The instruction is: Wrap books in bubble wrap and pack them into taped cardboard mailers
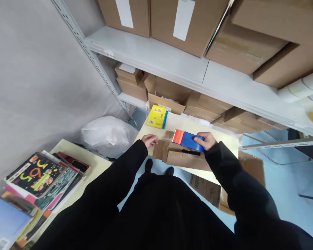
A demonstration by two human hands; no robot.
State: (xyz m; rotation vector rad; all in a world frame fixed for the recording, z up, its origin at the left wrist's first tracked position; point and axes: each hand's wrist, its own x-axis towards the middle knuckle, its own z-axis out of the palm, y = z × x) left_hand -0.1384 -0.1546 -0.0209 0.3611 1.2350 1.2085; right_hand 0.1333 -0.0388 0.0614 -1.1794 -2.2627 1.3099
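My right hand [207, 141] is wrapped around a tape dispenser [191, 140] with a blue body, an orange front and a pale toothed edge. It is held above a brown cardboard box [184, 159], which lies on a pale yellow table [225, 143]. A dark strip shows on the box's near side. To the left, my left hand [149, 141] has its fingers pinched together on what looks like the end of clear tape [165, 139], faintly visible and stretching toward the toothed edge. Behind my left hand, a yellow book [156, 117] with a blue edge lies on the table.
Metal shelving [159, 62] with several cardboard boxes rises beyond the table. At left, a stack of books [39, 173] sits on another pale surface, with a white plastic bag [106, 133] behind it. An open carton [251, 166] stands on the floor at right.
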